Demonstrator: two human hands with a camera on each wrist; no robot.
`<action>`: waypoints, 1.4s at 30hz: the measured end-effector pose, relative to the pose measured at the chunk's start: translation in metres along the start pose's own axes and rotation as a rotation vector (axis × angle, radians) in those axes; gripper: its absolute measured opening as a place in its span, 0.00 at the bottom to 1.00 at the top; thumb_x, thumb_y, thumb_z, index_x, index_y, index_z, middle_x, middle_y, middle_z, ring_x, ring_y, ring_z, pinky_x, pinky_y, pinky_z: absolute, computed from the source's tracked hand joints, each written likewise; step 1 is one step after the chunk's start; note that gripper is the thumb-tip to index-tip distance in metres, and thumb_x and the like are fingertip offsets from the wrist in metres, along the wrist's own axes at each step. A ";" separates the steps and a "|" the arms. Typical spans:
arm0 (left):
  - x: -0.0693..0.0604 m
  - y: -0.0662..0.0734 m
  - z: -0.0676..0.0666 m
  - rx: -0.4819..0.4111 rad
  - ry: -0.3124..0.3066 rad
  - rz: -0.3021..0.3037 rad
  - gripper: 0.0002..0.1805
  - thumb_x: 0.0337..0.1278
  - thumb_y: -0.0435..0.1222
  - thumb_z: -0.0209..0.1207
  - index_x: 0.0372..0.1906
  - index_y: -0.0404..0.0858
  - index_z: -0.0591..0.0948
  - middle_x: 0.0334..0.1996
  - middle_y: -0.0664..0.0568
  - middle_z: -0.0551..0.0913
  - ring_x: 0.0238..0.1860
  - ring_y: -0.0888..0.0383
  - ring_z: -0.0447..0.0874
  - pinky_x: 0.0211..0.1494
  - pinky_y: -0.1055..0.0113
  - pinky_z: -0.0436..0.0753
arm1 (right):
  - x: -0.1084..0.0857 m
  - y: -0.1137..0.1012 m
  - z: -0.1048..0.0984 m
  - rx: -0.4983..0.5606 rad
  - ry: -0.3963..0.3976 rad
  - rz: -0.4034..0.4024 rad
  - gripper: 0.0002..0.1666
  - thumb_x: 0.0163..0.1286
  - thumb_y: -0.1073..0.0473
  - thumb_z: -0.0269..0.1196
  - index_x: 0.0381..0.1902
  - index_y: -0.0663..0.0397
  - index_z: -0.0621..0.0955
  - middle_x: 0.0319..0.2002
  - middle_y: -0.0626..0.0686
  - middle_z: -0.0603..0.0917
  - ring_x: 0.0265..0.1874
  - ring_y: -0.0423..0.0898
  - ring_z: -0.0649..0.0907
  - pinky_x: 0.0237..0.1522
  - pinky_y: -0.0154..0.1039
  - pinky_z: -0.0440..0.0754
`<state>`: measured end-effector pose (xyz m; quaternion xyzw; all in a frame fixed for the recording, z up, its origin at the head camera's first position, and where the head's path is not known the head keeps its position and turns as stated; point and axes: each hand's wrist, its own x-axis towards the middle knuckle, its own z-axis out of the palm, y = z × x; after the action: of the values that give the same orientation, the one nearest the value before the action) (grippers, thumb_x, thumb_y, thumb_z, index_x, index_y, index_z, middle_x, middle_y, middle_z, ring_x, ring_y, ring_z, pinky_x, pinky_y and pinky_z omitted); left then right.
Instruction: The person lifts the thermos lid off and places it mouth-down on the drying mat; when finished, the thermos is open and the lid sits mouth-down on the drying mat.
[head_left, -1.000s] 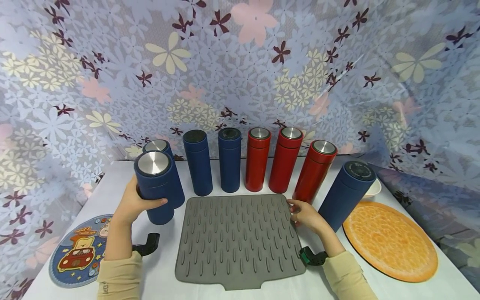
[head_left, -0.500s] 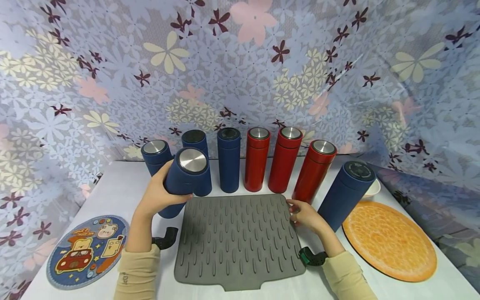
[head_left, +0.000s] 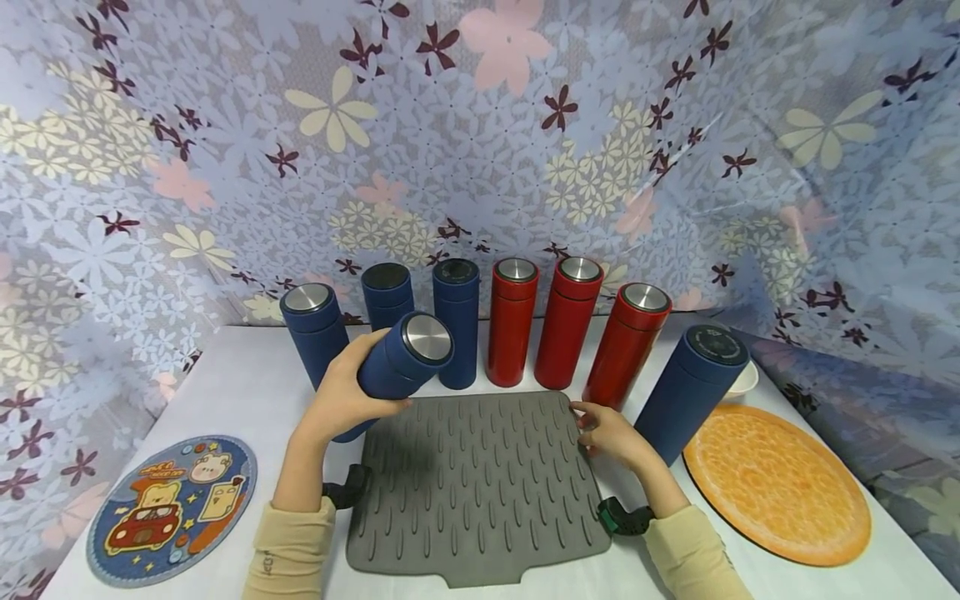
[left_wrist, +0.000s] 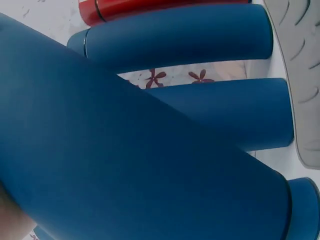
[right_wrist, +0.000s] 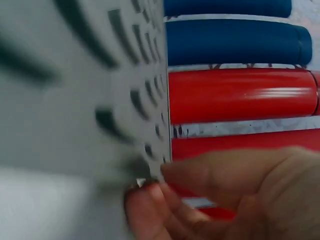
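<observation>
White table (head_left: 240, 379): left hand (head_left: 341, 393) grips blue bottle (head_left: 396, 360); right hand (head_left: 611, 435) touches mat (head_left: 480, 487), grip unclear

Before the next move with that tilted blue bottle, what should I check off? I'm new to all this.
1. Left grip round the tilted blue bottle: ok, its thumb lies across the near side.
2. Bottle upright: not ok, it leans with its silver end toward the right.
3. Bottle's lower end off the grey mat: cannot tell, the views leave any contact unclear.
4. Right grip pinching the mat: cannot tell, though it is at the right edge.
5. Red bottles off the mat: ok, all three stand outside its edges.
</observation>
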<state>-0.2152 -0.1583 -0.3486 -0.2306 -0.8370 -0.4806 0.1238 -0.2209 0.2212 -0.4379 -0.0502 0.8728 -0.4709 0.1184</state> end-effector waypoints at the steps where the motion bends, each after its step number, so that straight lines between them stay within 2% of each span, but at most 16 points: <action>1: 0.000 0.000 0.001 0.007 -0.005 0.004 0.46 0.28 0.37 0.74 0.63 0.48 0.68 0.53 0.48 0.75 0.49 0.49 0.73 0.51 0.48 0.71 | 0.000 -0.002 0.000 -0.033 0.006 -0.004 0.35 0.51 0.76 0.55 0.61 0.73 0.66 0.38 0.63 0.76 0.29 0.47 0.76 0.25 0.39 0.79; 2: 0.000 0.001 0.002 0.015 -0.012 0.009 0.46 0.28 0.38 0.74 0.63 0.48 0.68 0.52 0.48 0.75 0.49 0.49 0.74 0.51 0.48 0.71 | 0.000 -0.004 -0.001 -0.081 0.016 -0.014 0.34 0.51 0.75 0.54 0.60 0.72 0.67 0.38 0.63 0.77 0.27 0.46 0.76 0.23 0.39 0.78; 6: 0.002 0.002 0.007 0.041 -0.036 0.029 0.46 0.28 0.39 0.74 0.63 0.49 0.68 0.52 0.49 0.75 0.48 0.50 0.74 0.50 0.49 0.72 | 0.000 -0.016 -0.005 -0.305 0.073 -0.099 0.31 0.50 0.74 0.54 0.57 0.68 0.73 0.40 0.64 0.80 0.33 0.53 0.80 0.27 0.42 0.78; 9: 0.003 0.004 0.010 0.082 -0.047 0.028 0.46 0.28 0.40 0.74 0.64 0.51 0.68 0.51 0.49 0.75 0.48 0.51 0.73 0.50 0.49 0.72 | 0.001 -0.029 -0.007 -0.386 0.101 -0.166 0.29 0.52 0.74 0.55 0.56 0.67 0.74 0.42 0.65 0.80 0.41 0.58 0.79 0.33 0.45 0.78; 15: 0.005 0.008 0.013 0.175 -0.068 0.026 0.46 0.28 0.42 0.73 0.64 0.52 0.68 0.52 0.51 0.74 0.47 0.50 0.73 0.49 0.49 0.73 | 0.001 -0.061 -0.007 -0.343 0.131 -0.213 0.27 0.56 0.72 0.57 0.57 0.61 0.74 0.45 0.63 0.80 0.36 0.52 0.79 0.30 0.42 0.78; 21: 0.004 0.008 0.016 0.290 -0.064 0.035 0.46 0.29 0.44 0.72 0.65 0.51 0.68 0.54 0.49 0.76 0.49 0.48 0.76 0.48 0.48 0.75 | -0.002 -0.083 0.001 -0.258 0.193 -0.284 0.24 0.60 0.69 0.59 0.56 0.56 0.76 0.45 0.60 0.79 0.37 0.50 0.78 0.32 0.41 0.79; 23: 0.004 0.008 0.018 0.348 -0.062 0.059 0.46 0.29 0.44 0.72 0.65 0.51 0.68 0.52 0.49 0.77 0.48 0.49 0.77 0.47 0.49 0.76 | -0.004 -0.088 0.005 -0.224 0.228 -0.316 0.23 0.60 0.67 0.60 0.55 0.56 0.77 0.44 0.58 0.80 0.38 0.51 0.79 0.35 0.43 0.80; 29: 0.004 0.009 0.026 0.544 -0.065 0.190 0.47 0.26 0.45 0.73 0.64 0.50 0.69 0.47 0.47 0.80 0.43 0.48 0.79 0.45 0.52 0.78 | -0.008 -0.099 0.017 -0.092 0.302 -0.367 0.18 0.62 0.65 0.60 0.52 0.56 0.79 0.46 0.57 0.79 0.40 0.51 0.79 0.41 0.46 0.79; 32: 0.003 0.009 0.030 0.595 -0.072 0.229 0.47 0.25 0.46 0.73 0.63 0.50 0.70 0.46 0.47 0.80 0.42 0.48 0.79 0.44 0.52 0.79 | -0.010 -0.103 0.023 -0.065 0.316 -0.379 0.17 0.62 0.64 0.60 0.51 0.56 0.79 0.46 0.57 0.78 0.40 0.50 0.79 0.42 0.46 0.80; 36: 0.004 0.011 0.034 0.634 -0.081 0.248 0.47 0.25 0.47 0.73 0.63 0.50 0.70 0.45 0.47 0.80 0.42 0.49 0.79 0.44 0.52 0.78 | -0.012 -0.109 0.030 -0.042 0.324 -0.374 0.17 0.63 0.60 0.61 0.51 0.54 0.79 0.46 0.57 0.77 0.38 0.49 0.78 0.40 0.42 0.79; 42: 0.004 0.015 0.040 0.684 -0.101 0.260 0.46 0.25 0.50 0.72 0.63 0.50 0.71 0.44 0.48 0.80 0.40 0.50 0.79 0.44 0.53 0.78 | -0.012 -0.112 0.037 0.005 0.292 -0.351 0.20 0.66 0.52 0.59 0.55 0.51 0.77 0.46 0.55 0.76 0.36 0.48 0.77 0.38 0.39 0.78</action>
<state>-0.2111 -0.1166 -0.3560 -0.3040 -0.9179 -0.1412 0.2123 -0.2029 0.1314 -0.3626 -0.1322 0.8573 -0.4888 -0.0925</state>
